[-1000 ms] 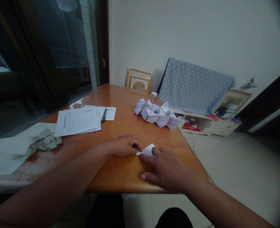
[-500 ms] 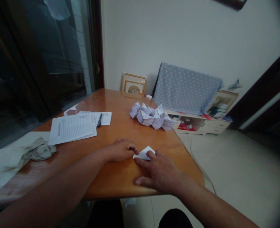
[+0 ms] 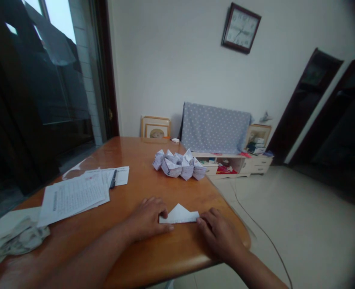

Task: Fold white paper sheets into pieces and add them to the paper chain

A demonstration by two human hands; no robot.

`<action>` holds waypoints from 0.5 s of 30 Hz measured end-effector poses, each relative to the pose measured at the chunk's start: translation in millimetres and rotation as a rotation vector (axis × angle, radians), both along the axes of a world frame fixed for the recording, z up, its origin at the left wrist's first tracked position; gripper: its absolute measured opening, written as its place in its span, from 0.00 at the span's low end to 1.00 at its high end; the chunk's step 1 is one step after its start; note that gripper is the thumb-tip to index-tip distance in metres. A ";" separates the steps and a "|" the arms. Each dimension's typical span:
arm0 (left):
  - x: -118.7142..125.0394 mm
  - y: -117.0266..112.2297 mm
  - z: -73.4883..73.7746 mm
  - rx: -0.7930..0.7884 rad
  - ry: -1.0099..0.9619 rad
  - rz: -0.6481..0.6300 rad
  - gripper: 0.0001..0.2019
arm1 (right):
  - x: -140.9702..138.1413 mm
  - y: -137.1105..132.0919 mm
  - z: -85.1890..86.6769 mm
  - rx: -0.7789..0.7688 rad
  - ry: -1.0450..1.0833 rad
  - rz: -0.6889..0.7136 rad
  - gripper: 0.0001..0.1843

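Observation:
A folded white paper lies near the front of the wooden table, a triangular peak pointing away from me above a straight band along its near edge. My left hand rests on the table with thumb and forefinger closed around the paper's left corner. At the right corner, the curled fingers of my right hand pinch the paper's end. Beyond both hands stand several stacks of folded paper pieces, grouped close together with pointed tops.
Printed sheets lie on the left of the table, with a black pen on them. A crumpled cloth is at the near left. A small white box sits at the far edge. The table's right edge drops to the floor.
My right hand has slid from on top of the paper to its right end. The paper's peak and lower band now show between my hands. The view has tilted up, bringing in a wall clock.

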State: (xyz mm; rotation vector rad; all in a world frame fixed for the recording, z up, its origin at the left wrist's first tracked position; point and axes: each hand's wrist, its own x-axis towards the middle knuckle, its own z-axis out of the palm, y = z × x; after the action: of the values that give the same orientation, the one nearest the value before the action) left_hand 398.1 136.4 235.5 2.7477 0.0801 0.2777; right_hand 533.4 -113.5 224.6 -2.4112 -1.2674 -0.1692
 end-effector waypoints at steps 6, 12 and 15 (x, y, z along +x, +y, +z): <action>3.9 -4.4 -1.5 -0.019 -0.009 0.029 0.12 | 11.3 9.8 -17.8 0.159 0.161 -0.127 0.24; 1.4 -8.6 -3.1 0.053 -0.025 0.076 0.09 | 14.8 27.1 -15.0 0.166 0.189 -0.138 0.13; 3.2 -8.1 -8.2 0.094 -0.045 0.108 0.09 | 16.5 32.9 -21.8 0.204 0.165 -0.162 0.09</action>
State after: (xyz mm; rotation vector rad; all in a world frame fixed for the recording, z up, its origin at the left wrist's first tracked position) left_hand 401.3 128.3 227.4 2.8334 0.2093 0.3812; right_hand 550.0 -80.6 202.7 -2.2973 -0.9358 -0.1358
